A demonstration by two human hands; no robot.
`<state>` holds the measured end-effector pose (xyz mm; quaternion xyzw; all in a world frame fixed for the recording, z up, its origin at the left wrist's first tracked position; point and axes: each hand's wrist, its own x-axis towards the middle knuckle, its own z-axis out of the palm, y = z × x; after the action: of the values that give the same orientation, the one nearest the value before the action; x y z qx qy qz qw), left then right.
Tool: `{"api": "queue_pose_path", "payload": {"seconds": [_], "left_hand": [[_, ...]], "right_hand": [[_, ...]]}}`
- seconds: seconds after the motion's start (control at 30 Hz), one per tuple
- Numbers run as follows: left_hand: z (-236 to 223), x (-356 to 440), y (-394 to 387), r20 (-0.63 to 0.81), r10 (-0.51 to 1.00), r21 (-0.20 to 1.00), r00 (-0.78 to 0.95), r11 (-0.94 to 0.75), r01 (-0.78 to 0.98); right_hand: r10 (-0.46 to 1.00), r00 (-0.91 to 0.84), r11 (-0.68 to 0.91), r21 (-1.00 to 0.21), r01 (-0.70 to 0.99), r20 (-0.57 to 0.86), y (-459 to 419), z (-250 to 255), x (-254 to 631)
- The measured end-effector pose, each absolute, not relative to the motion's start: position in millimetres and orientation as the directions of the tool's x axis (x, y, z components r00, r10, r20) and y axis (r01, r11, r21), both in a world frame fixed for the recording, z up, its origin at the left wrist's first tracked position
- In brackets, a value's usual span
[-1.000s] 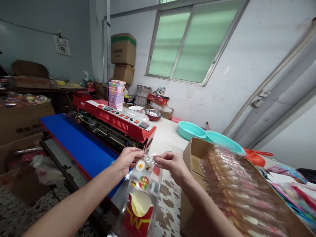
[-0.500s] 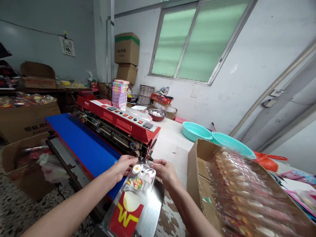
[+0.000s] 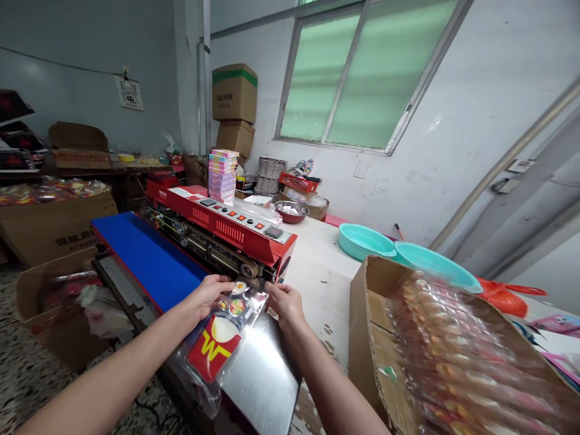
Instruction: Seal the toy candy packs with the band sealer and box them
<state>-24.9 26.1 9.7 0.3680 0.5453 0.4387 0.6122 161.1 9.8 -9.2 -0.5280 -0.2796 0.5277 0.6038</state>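
A clear plastic bag hangs between my hands. Inside it show a red piece with a yellow W, a fried-egg shape and a round food-like shape. My left hand pinches its upper left edge, beside the blue conveyor belt. At the upper right corner, the fingers of my right hand close on the plastic. The bag's top edge is at the near end of the red band sealer, by its rollers; whether it sits between the bands I cannot tell. Below the bag lies a shiny metal plate.
At my right stands an open cardboard box with a row of similar filled bags. Behind it are turquoise basins. Pink and purple boxes are stacked behind the sealer. On the floor at left is another open box.
The bag and both hands have moved left and slightly up in view, along the sealer's front. More of the metal plate shows. The camera view has shifted slightly.
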Motion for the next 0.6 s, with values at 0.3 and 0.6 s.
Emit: {"api": "queue_pose_path", "payload": {"seconds": [0.3, 0.6], "left_hand": [[23.1, -92.8, 64.9, -0.077, 0.903, 0.982, -0.424, 0.143, 0.126], [50.5, -24.5, 6.1, 0.408, 0.895, 0.714, -0.182, -0.188, 0.674]], "right_hand": [[0.952, 0.299, 0.067, -0.998, 0.009, 0.067, -93.0, 24.4, 191.2], [0.597, 0.497, 0.185, -0.711, 0.679, 0.63, -275.8, 1.0, 292.8]]}}
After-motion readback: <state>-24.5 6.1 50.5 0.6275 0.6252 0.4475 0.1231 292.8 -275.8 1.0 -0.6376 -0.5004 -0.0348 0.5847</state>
